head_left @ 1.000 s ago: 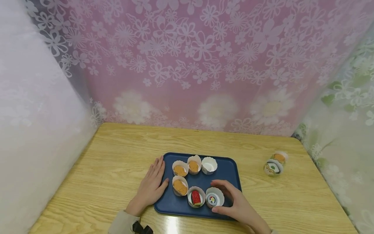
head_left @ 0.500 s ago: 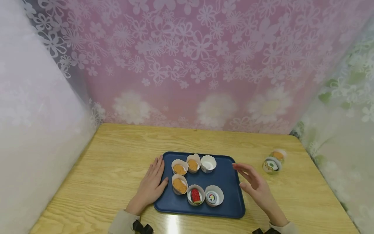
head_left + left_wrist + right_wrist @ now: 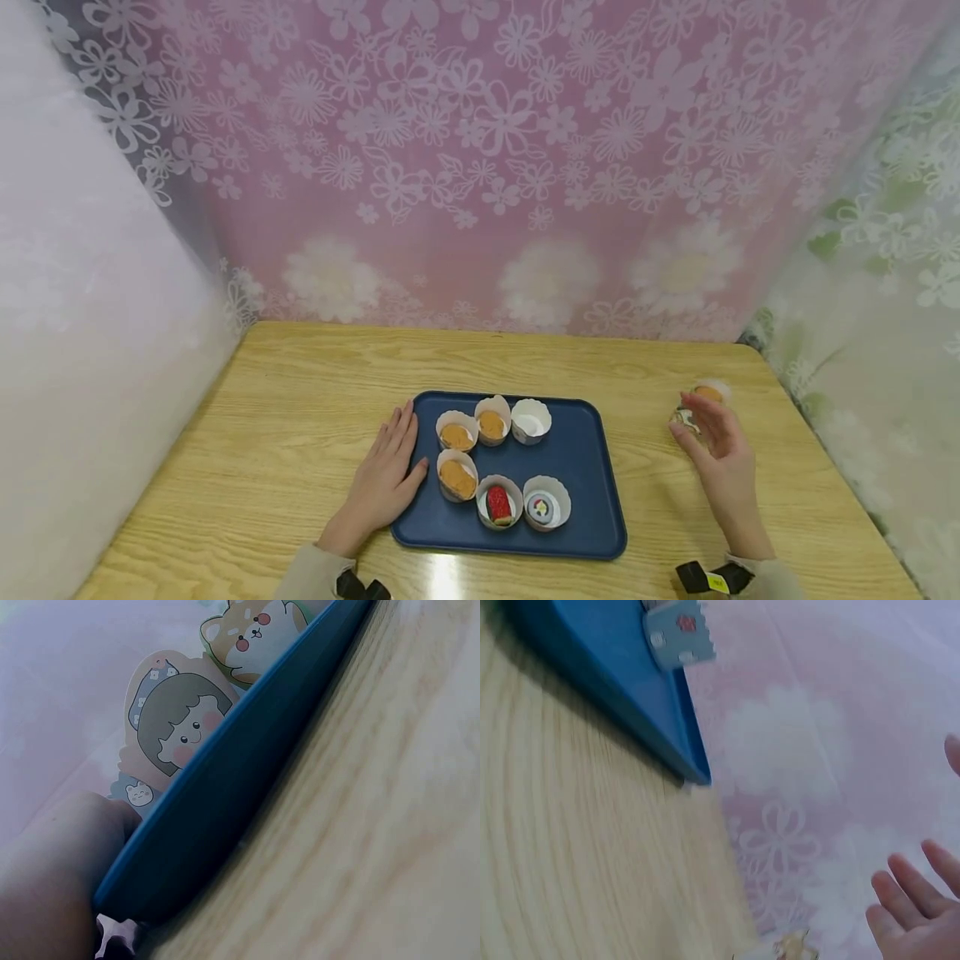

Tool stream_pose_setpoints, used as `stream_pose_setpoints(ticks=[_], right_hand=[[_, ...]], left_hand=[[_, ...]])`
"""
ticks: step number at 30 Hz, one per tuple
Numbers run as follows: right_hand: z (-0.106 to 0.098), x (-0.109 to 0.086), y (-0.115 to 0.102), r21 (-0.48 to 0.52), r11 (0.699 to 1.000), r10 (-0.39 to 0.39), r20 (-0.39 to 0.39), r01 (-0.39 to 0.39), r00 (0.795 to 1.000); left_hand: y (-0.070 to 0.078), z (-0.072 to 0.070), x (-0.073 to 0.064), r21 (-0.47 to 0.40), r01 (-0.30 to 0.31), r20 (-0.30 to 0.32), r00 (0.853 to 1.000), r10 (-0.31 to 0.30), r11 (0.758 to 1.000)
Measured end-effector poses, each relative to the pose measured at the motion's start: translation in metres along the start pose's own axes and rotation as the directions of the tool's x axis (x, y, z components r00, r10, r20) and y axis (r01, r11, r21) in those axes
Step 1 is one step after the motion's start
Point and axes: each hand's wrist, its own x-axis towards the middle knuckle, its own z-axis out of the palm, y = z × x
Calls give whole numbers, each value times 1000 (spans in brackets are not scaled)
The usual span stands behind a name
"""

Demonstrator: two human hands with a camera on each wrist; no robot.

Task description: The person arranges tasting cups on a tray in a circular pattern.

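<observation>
My left hand [image 3: 382, 483] rests with straight fingers along the left edge of a blue tray [image 3: 581, 454]. On the tray stand paper baking cups: three hold orange food-like pieces, one of them a cup [image 3: 457, 479] at the left. One holds a red-topped sushi-like piece [image 3: 497, 505], another a round grey roll slice [image 3: 540, 507]. At the back, a white cup [image 3: 531, 422] shows nothing inside. My right hand [image 3: 726, 467] hovers by the cups on the right, thumb and fingers apart. It partly hides a cup with an orange piece [image 3: 708, 392] and a greenish-white item [image 3: 686, 420].
The wooden table [image 3: 300, 417] ends at a pink floral curtain [image 3: 480, 208] behind. White cloth [image 3: 90, 333] hangs at the left, green-and-white floral cloth [image 3: 885, 333] at the right. Cartoon-printed cups [image 3: 184, 724] show beyond the tray rim in the left wrist view.
My right hand has left the roll-slice cup on the tray and moved right, past the tray edge, to the cups on the table. The left hand stays on the tray edge.
</observation>
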Motion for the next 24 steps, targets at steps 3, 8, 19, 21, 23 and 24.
stream_pose_setpoints(ticks=[3,8,19,21,23,24], right_hand=[[-5,4,6,12,997,79,-171,-78,982],[-9,6,20,26,985,166,-410,-171,897],[-14,9,37,63,950,296,-488,-306,821],[-15,10,41,76,948,305,-485,-308,820],[-15,11,45,95,945,318,-481,-312,817],[-14,12,46,103,943,325,-478,-316,816]], left_hand=[[0,0,0,10,-10,-20,1000,10,1000],[1,-1,-1,10,-11,-17,1000,11,1000],[1,-1,-1,11,-4,-12,1000,4,1000],[1,0,-1,16,-2,-6,1000,2,1000],[0,-1,-1,15,2,0,1000,-2,1000],[0,-2,-1,16,4,3,1000,-4,1000]])
